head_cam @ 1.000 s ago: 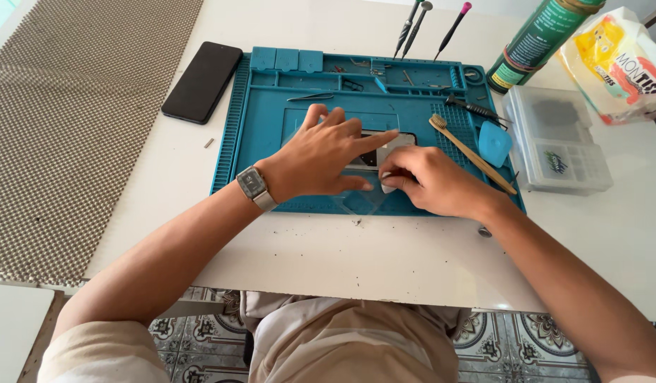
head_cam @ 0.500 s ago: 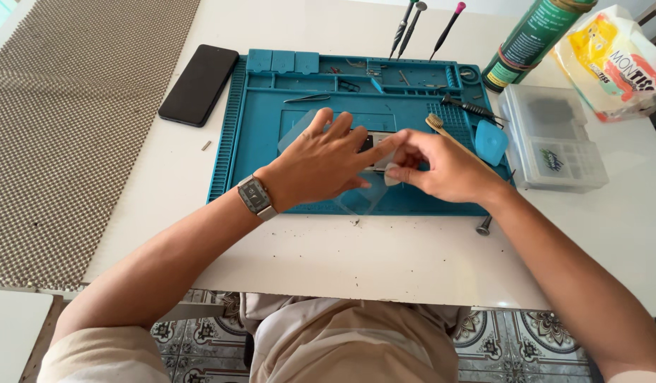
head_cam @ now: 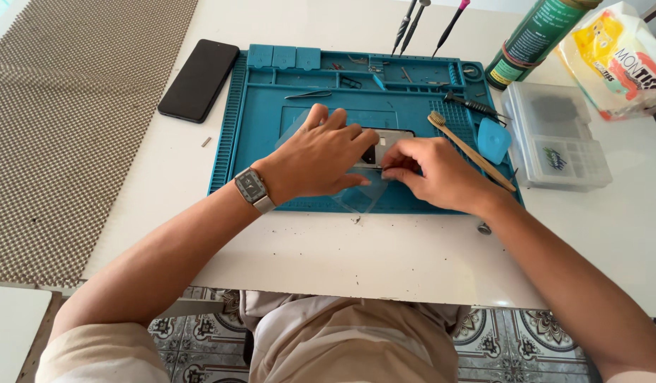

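Observation:
A small opened phone [head_cam: 382, 144] lies on a blue repair mat [head_cam: 271, 120], mostly hidden under my hands. My left hand [head_cam: 321, 157], with a wristwatch, rests flat on its left part and presses it down. My right hand [head_cam: 434, 172] pinches at the device's lower right edge with fingertips together; whether a small part or tool sits between them is too small to tell. A clear plastic sheet [head_cam: 362, 197] lies under the hands at the mat's front edge.
A black phone [head_cam: 199, 79] lies left of the mat. A toothbrush [head_cam: 469, 150], blue pick [head_cam: 494, 140], tweezers [head_cam: 308, 94] and screwdrivers [head_cam: 413, 25] lie on or behind the mat. A clear parts box [head_cam: 558, 135], green can [head_cam: 530, 42], yellow bag [head_cam: 615, 60] stand right; a mesh mat [head_cam: 65, 120] left.
My right hand slid a little left and down along the device, fingertips now pinched at its lower edge. My left hand stayed pressed on the device.

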